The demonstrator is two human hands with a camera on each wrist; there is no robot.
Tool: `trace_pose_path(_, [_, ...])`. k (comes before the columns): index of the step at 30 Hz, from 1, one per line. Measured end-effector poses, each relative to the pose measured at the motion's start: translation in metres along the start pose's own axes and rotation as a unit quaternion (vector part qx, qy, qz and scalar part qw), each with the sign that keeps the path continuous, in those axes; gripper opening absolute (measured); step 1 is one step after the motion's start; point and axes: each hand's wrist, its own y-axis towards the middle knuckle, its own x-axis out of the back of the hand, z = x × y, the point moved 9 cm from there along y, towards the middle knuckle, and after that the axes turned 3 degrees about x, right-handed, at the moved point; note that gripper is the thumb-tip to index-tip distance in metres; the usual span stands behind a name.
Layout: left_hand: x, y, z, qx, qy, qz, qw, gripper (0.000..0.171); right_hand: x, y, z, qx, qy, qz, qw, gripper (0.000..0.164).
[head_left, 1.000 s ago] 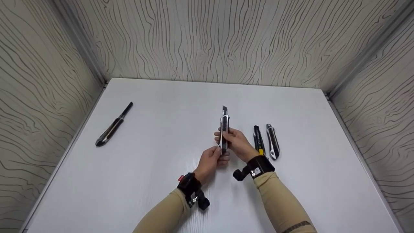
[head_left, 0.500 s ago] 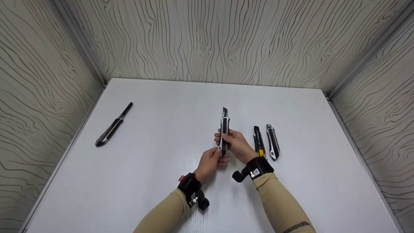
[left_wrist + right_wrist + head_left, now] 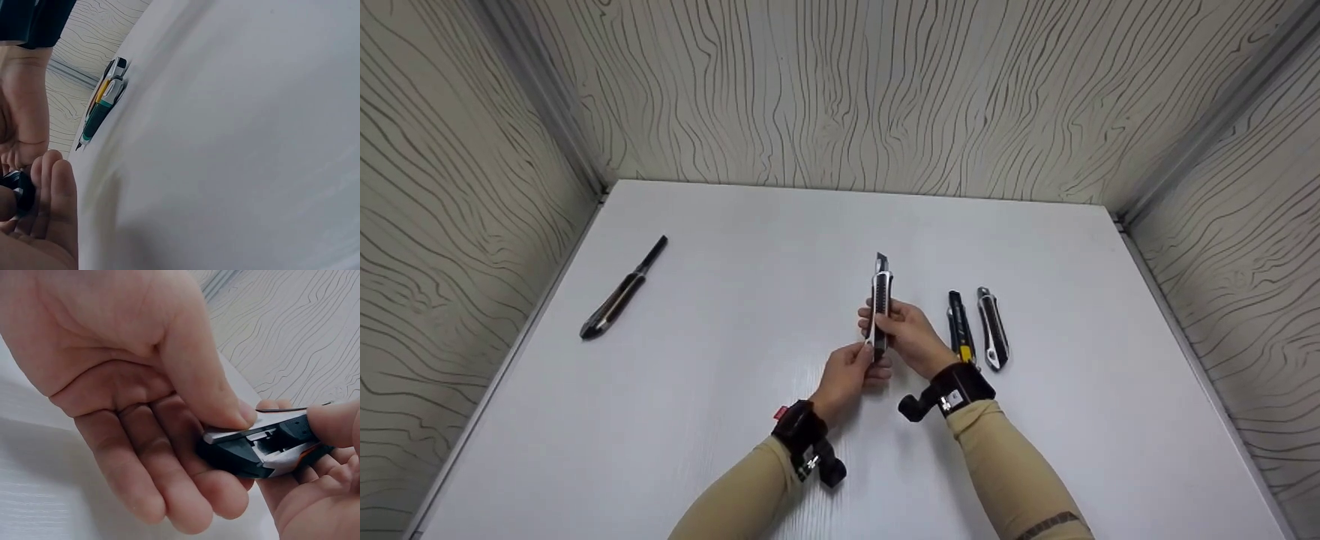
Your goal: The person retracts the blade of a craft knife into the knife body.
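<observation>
In the head view a silver and black snap-off utility knife [image 3: 881,296] points away from me, its blade [image 3: 882,262] sticking out in front. My right hand [image 3: 915,337] grips the middle of the handle, thumb lying on top along the slider track. At the butt end, my left hand [image 3: 844,375] pinches the handle between thumb and fingers. The right wrist view shows the left thumb [image 3: 219,405] pressed on the silver edge, with the right thumb [image 3: 337,424] beside the black slider [image 3: 295,430]. Only the dark butt [image 3: 21,188] shows in the left wrist view.
On the white table [image 3: 735,300], a black and yellow utility knife [image 3: 960,322] and a silver and black one [image 3: 994,326] lie right of my hands. Far left lies a dark-handled knife [image 3: 619,304] with a narrow dark tip. Wood-patterned walls [image 3: 840,90] surround the back and sides.
The blade now extends slightly less from the handle, and the right thumb has slid a little toward the butt. The left hand keeps its hold; the other knives lie unchanged.
</observation>
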Motion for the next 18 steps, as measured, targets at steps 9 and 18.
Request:
trace_pose_path(9, [0.0011, -0.0014, -0.0004, 0.005, -0.002, -0.003, 1.0, 0.035, 0.0005, -0.0011, 0.0002, 0.002, -0.011, -0.01, 1.0, 0.042])
trace_pose_path(18, [0.0004, -0.0025, 0.0003, 0.011, -0.001, -0.004, 0.9999, 0.036, 0.0036, -0.0003, -0.004, -0.005, -0.024, -0.012, 1.0, 0.046])
